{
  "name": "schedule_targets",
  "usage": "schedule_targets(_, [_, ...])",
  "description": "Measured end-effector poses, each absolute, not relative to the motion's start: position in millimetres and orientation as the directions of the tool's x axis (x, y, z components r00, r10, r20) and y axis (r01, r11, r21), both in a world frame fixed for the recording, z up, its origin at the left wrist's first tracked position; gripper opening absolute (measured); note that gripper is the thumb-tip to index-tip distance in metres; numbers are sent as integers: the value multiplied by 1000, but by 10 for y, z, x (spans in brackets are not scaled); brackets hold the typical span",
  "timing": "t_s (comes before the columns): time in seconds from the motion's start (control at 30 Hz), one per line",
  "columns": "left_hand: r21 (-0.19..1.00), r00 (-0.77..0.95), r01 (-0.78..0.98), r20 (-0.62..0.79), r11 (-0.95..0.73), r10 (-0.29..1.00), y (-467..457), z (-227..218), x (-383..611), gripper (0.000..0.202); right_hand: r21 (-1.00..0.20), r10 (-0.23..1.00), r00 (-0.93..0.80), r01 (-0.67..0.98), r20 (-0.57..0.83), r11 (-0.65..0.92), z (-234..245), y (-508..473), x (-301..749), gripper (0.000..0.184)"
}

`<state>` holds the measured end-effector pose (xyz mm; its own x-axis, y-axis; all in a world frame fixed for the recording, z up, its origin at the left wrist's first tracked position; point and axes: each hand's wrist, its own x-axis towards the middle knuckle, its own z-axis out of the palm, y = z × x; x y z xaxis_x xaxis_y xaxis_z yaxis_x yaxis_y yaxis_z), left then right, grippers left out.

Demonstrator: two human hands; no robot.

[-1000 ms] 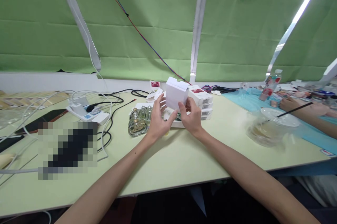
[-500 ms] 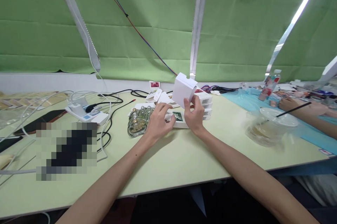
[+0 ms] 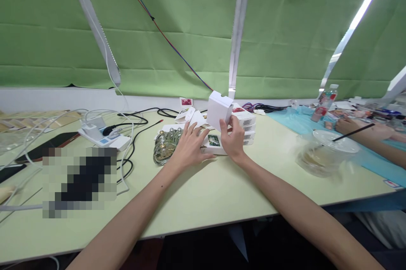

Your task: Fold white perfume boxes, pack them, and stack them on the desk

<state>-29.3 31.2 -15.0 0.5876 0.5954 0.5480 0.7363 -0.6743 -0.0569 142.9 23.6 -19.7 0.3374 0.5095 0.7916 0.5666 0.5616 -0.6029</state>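
Observation:
In my right hand [image 3: 233,136] is a small white cardboard box [image 3: 218,110], gripped at its lower right side and tilted above the table. A notch shows along its top edge. My left hand [image 3: 191,145] is open, its fingers spread beside a flat white box with a green picture [image 3: 214,141]; whether it touches that box I cannot tell. Just left of this hand lie several clear-wrapped packets with gold-coloured contents [image 3: 165,147]. Behind my right hand, white boxes with barcodes [image 3: 249,128] are stacked.
White papers [image 3: 193,115] lie behind my left hand. Cables and a power strip [image 3: 104,134] occupy the left side. To the right are a lidded plastic cup [image 3: 326,155] with a black straw, a bottle [image 3: 325,103], a blue sheet [image 3: 285,119] and another person's hand [image 3: 352,128].
My left hand has opened, its fingers spreading apart and its thumb dropping lower. The white box in my right hand has shifted slightly left and down.

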Motion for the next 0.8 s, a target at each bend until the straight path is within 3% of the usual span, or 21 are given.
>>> schedule_targets(0.53, [-70,573,767,522,-638,632,304,-163,-273,85,-611,541,311,561,781,559,-227,265,1436,29])
schedule_targets(0.8, [66,564,668,605,-742,562,289,-131,-247,78,-636,549,341,547,763,545,-208,248,1437,31])
